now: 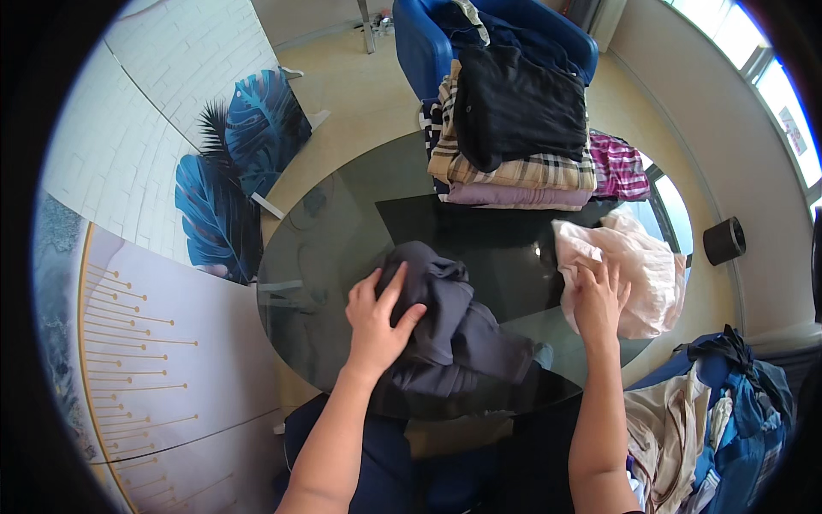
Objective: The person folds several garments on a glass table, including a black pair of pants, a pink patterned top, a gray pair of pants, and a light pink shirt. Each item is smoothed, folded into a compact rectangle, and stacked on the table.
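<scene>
A crumpled dark grey garment (449, 327) lies on the near half of the round glass table (308, 257). My left hand (382, 315) rests on its left side with fingers spread; whether any cloth is pinched cannot be told. To the right, a bunched pale pink garment (642, 276) sits by the table's right edge. My right hand (597, 295) touches the left part of this pink cloth, fingers partly bent. Some fingertips are hard to make out against the folds.
Folded clothes, with a black garment (520, 103) on top, are stacked at the table's far side. Beside them lies a magenta plaid garment (618, 167). Behind stands a blue armchair (417, 51). Loose clothes (674, 424) are heaped at lower right. Leaf-printed panels (218, 218) stand left.
</scene>
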Action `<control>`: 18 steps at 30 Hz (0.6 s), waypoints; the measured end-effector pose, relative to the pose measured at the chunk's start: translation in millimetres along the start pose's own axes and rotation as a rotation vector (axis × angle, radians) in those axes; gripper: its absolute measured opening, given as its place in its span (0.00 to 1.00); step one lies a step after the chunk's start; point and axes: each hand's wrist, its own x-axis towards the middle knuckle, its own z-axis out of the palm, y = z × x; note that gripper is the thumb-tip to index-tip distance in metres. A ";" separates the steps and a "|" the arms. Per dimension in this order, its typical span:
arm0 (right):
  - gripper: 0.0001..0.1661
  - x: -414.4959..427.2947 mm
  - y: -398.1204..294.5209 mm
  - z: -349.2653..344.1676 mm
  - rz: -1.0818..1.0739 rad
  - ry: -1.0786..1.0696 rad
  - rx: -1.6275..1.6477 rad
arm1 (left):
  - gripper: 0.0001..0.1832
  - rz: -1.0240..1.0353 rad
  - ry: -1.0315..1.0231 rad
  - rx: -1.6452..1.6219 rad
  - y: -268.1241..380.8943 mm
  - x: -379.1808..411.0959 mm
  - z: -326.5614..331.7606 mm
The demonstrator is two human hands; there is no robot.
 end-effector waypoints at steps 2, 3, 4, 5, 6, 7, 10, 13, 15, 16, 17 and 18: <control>0.26 -4.4 -16.5 -3.8 -0.036 0.026 0.205 | 0.29 0.020 -0.041 -0.016 18.1 0.5 5.7; 0.30 -6.7 -40.7 -19.8 -0.089 -0.013 0.446 | 0.27 0.031 -0.061 -0.082 20.7 -0.3 7.3; 0.38 -12.2 -64.0 -30.9 -0.142 -0.133 0.762 | 0.26 0.029 -0.059 -0.237 21.2 -0.2 9.0; 0.46 -18.6 -84.9 -36.8 -0.191 -0.259 1.077 | 0.25 0.026 -0.058 -0.390 22.2 0.0 10.1; 0.52 -26.1 -98.7 -33.8 -0.253 -0.283 1.074 | 0.26 0.014 0.004 -0.314 27.7 0.2 6.6; 0.58 -31.9 -108.6 -31.1 -0.311 -0.307 1.070 | 0.27 0.005 0.063 -0.237 34.2 -0.7 1.7; 0.52 -26.0 -115.4 -45.5 -0.072 -0.621 1.039 | 0.44 -0.105 -0.139 -0.021 38.0 -8.2 -6.7; 0.47 -9.3 -97.3 -36.9 -0.213 -0.445 1.119 | 0.48 -0.117 -0.296 0.231 47.5 -18.0 -10.4; 0.39 -0.7 -87.6 -63.2 -0.203 -0.279 1.057 | 0.41 -0.154 -0.201 -0.025 40.2 -23.6 -2.4; 0.37 0.6 -83.2 -81.4 -0.232 -0.165 1.056 | 0.38 -0.118 -0.157 -0.053 39.7 -24.0 -8.2; 0.35 2.2 -75.6 -99.4 -0.258 -0.045 1.043 | 0.34 -0.077 -0.114 -0.090 41.6 -18.1 -15.8; 0.33 1.9 -62.6 -114.8 -0.234 0.102 0.938 | 0.31 -0.028 -0.075 -0.133 43.7 -9.5 -19.6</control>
